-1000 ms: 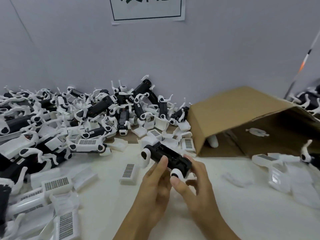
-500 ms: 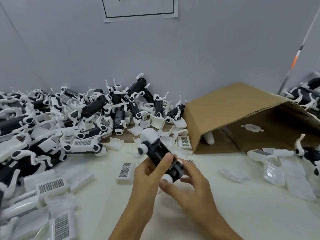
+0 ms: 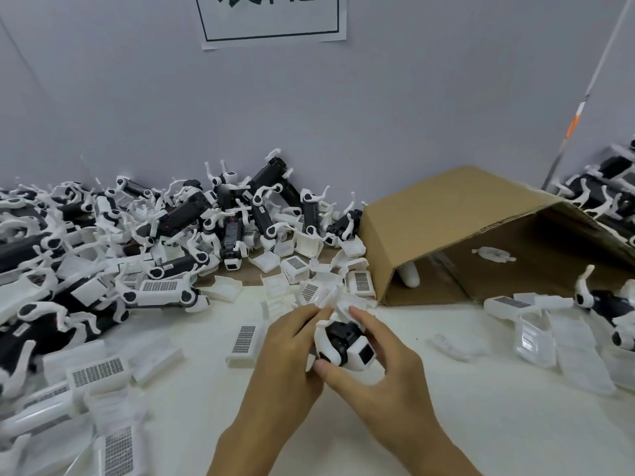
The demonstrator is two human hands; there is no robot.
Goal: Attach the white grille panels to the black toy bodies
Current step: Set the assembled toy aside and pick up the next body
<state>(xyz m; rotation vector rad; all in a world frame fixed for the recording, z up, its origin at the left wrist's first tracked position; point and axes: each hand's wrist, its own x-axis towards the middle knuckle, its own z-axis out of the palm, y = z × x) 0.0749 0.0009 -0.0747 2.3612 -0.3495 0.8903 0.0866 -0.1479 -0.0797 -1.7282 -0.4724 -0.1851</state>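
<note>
A pile [image 3: 130,242] of black toy bodies with white legs is filling the left of the frame, heaped against the grey wall [image 3: 378,115] and spilling onto the white table [image 3: 498,407]. At the lower left, loose grille panels [image 3: 98,371] are lying face up among clear white shells. One more panel [image 3: 244,340] is lying alone on the table, just left of the hands.

At lower centre the left hand [image 3: 287,359] is gripping a toy body [image 3: 345,341] from its left side, fingers curled round it — the thumb reaching up toward a white piece [image 3: 335,300] at the body's far end. The body is sitting between the two hands, above the table, its white end cap with a dark square window facing the lower right. The right hand [image 3: 381,362] is grasping the same body from the right, forefinger stretched up along its far side and thumb pressing near its lower end. Whether the white piece is joined to the body I cannot tell.

Right of centre a cardboard box [image 3: 446,221] is lying on its side, its open mouth facing the lower right, a small white part showing inside. At the far right more shells [image 3: 536,338] and a few toy bodies are lying on the table — others are stacked at the upper right edge, beside a thin pole [image 3: 580,104]. A paper sign [image 3: 271,18] is hanging on the wall at top centre.
</note>
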